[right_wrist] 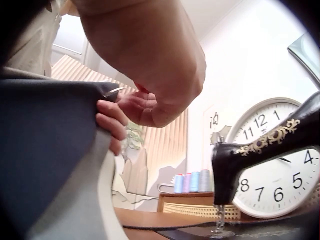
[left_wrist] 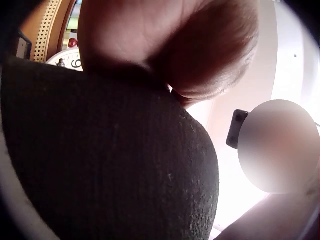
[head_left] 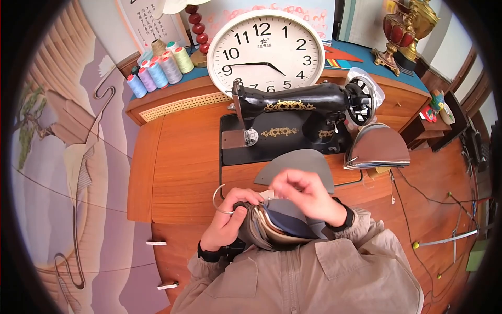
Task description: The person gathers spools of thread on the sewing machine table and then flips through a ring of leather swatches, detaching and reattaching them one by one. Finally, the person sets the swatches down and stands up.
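Note:
A thick bundle of swatches [head_left: 290,222] in grey, navy and tan is held against the person's front, with a large open metal ring [head_left: 215,201] at its corner. My left hand [head_left: 226,225] grips that corner; in the right wrist view its fingers [right_wrist: 111,122] wrap the bundle's edge. Close over the bundle, my right hand [head_left: 306,193] has bent fingers beside the curved metal tip [right_wrist: 115,91]; whether it pinches anything I cannot tell. A dark swatch [left_wrist: 110,155] fills much of the left wrist view. One loose grey swatch [head_left: 300,165] lies just beyond the hands.
A black sewing machine [head_left: 293,107] stands on the wooden table [head_left: 183,162]. To its right is another swatch stack [head_left: 379,149]. Behind stand a large clock [head_left: 266,49], several thread spools [head_left: 159,68] and ornate urns [head_left: 400,31]. Cables [head_left: 444,199] run over the floor at right.

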The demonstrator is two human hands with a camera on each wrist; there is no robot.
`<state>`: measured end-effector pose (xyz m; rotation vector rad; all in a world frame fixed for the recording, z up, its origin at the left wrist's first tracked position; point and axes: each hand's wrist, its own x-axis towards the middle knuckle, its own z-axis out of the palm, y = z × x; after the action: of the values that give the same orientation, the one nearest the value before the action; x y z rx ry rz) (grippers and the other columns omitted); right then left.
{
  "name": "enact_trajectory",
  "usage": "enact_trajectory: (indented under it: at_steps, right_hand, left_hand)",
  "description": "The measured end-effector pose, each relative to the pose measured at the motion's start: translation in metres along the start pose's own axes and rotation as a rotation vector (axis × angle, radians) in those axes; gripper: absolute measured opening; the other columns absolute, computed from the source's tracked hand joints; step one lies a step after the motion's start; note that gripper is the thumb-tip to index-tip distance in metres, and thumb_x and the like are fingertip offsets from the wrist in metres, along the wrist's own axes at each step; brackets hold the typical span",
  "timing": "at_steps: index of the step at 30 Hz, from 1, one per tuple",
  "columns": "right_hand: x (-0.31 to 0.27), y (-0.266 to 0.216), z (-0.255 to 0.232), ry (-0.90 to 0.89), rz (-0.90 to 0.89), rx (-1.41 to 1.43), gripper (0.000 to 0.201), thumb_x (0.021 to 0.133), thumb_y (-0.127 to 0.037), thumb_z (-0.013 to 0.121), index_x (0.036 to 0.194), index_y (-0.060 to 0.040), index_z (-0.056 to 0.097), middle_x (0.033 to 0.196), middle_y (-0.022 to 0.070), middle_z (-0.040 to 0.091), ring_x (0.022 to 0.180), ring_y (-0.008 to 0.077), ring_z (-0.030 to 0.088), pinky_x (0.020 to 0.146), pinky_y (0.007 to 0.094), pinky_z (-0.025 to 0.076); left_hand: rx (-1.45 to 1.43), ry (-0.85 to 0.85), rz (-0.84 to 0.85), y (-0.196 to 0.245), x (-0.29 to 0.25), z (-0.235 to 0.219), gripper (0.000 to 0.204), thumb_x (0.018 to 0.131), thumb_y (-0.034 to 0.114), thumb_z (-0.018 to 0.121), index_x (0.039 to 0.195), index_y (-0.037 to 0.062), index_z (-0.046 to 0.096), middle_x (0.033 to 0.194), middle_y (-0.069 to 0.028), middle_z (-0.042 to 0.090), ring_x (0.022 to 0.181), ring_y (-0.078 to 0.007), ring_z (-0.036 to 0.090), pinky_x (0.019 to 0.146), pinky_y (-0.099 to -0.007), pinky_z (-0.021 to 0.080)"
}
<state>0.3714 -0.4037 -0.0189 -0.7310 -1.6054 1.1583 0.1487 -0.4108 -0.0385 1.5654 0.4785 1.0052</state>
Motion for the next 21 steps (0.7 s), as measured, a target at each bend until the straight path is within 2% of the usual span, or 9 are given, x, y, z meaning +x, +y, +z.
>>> enact_trajectory:
  at_steps: [2,3,4,7,10,14,16,20,21]
  right_hand:
    - [0.012,0.011,-0.007,0.096,0.05,-0.382,0.008,0.09,-0.007,0.063,0.094,-0.0025,0.067,0.082,0.0069,0.063,0.073,0.0173,0.061,0.065,0.0301,0.048]
    - [0.014,0.027,-0.012,0.06,-0.068,-0.685,0.011,0.086,-0.011,0.066,0.093,-0.0031,0.067,0.089,0.0083,0.064,0.082,0.0252,0.062,0.072,0.0353,0.051]
    - [0.012,0.045,-0.013,0.057,-0.069,-0.687,0.011,0.086,-0.011,0.066,0.093,-0.0031,0.067,0.089,0.0083,0.064,0.082,0.0252,0.062,0.072,0.0353,0.051]
    - [0.008,0.07,-0.009,-0.11,-0.107,-1.048,0.02,0.078,-0.019,0.069,0.092,-0.0058,0.066,0.092,0.006,0.061,0.085,0.0285,0.06,0.072,0.0392,0.053]
    - [0.009,0.082,-0.01,-0.16,-0.095,-1.12,0.021,0.076,-0.018,0.07,0.093,-0.0062,0.065,0.088,0.0066,0.06,0.081,0.0282,0.06,0.069,0.0395,0.053]
    - [0.013,0.085,-0.005,-0.102,-0.118,-1.178,0.019,0.077,-0.017,0.069,0.09,-0.0062,0.064,0.087,0.0067,0.06,0.078,0.0275,0.06,0.065,0.0386,0.053]
    - [0.016,0.075,0.0,0.02,-0.133,-1.133,0.014,0.077,-0.014,0.069,0.087,-0.005,0.065,0.085,0.0069,0.063,0.075,0.0284,0.061,0.064,0.039,0.053]
    - [0.012,0.073,0.0,-0.024,-0.125,-1.142,0.01,0.079,-0.011,0.067,0.088,-0.0048,0.066,0.087,0.0086,0.064,0.077,0.03,0.062,0.063,0.0378,0.052]
    - [0.01,0.071,-0.001,0.006,-0.089,-0.999,0.01,0.082,-0.01,0.066,0.091,-0.0045,0.065,0.087,0.0085,0.064,0.079,0.0269,0.063,0.064,0.0357,0.052]
  left_hand:
    - [-0.031,0.041,0.008,0.0,-0.003,0.002,0.031,0.104,0.033,0.038,0.107,0.0028,0.043,0.103,-0.0196,0.056,0.093,-0.0217,0.055,0.086,-0.0364,0.046]
    - [-0.105,0.053,0.001,-0.001,-0.005,0.0,0.026,0.104,0.028,0.038,0.108,0.0024,0.045,0.107,-0.0172,0.056,0.099,-0.0213,0.054,0.091,-0.036,0.043]
    - [-0.179,0.067,-0.005,-0.001,-0.008,-0.002,0.022,0.104,0.022,0.038,0.109,0.0021,0.047,0.111,-0.0148,0.057,0.105,-0.0209,0.053,0.097,-0.0357,0.039]
    - [-0.148,0.064,0.006,-0.002,-0.011,-0.004,0.022,0.104,0.022,0.038,0.108,0.0019,0.047,0.111,-0.0152,0.057,0.105,-0.0203,0.053,0.097,-0.0351,0.039]
    - [-0.026,0.106,-0.014,0.001,-0.011,-0.004,0.033,0.103,0.036,0.039,0.103,0.0028,0.043,0.102,-0.0198,0.056,0.093,-0.0215,0.055,0.086,-0.0357,0.046]
    - [-0.038,0.085,-0.014,0.0,-0.01,-0.007,0.034,0.103,0.036,0.039,0.103,0.0027,0.043,0.103,-0.0193,0.056,0.094,-0.0213,0.055,0.087,-0.0355,0.045]
    - [-0.043,0.073,-0.003,0.0,-0.01,-0.007,0.034,0.103,0.037,0.04,0.103,0.0027,0.043,0.104,-0.0189,0.056,0.095,-0.0209,0.055,0.088,-0.0353,0.045]
    - [-0.055,0.067,-0.007,-0.001,-0.01,-0.007,0.034,0.103,0.037,0.04,0.103,0.0027,0.043,0.105,-0.0188,0.056,0.096,-0.0208,0.055,0.089,-0.0348,0.044]
    - [-0.054,0.06,-0.001,-0.001,-0.009,-0.007,0.034,0.103,0.037,0.04,0.103,0.0027,0.043,0.105,-0.0186,0.056,0.097,-0.0207,0.055,0.089,-0.0349,0.044]
